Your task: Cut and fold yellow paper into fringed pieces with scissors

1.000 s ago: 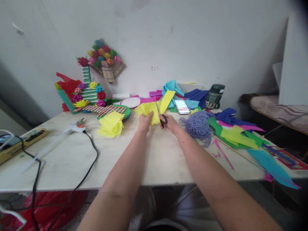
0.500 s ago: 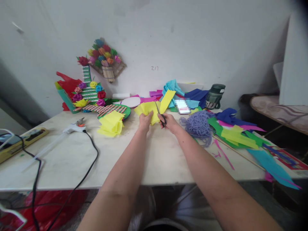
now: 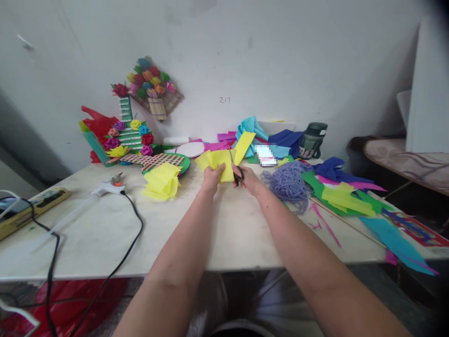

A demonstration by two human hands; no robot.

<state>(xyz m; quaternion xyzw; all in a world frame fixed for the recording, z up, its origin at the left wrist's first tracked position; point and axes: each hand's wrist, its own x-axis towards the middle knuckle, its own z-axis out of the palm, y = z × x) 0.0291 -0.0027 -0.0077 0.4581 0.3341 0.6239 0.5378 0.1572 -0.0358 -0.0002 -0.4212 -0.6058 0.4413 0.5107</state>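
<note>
Between my hands is a yellow sheet of crepe paper, fanned out at its left side. My left hand pinches its lower edge, thumb on top. My right hand has its fingers in the black handles of a pair of scissors, whose blades point up and away along the sheet's right edge. Just beyond the blades a yellow paper strip leans on light blue crepe paper. To the left of my left hand lies a stack of yellow paper pieces.
Purple yarn, a phone and a dark bottle stand or lie right of my hands. A glue gun with its cord, a power strip and a flower-covered paper guitar are at the left. A thin stick lies at right.
The scissors have shifted slightly to the right and their blades stand a little more upright at the sheet's right edge. My left hand keeps its hold on the paper.
</note>
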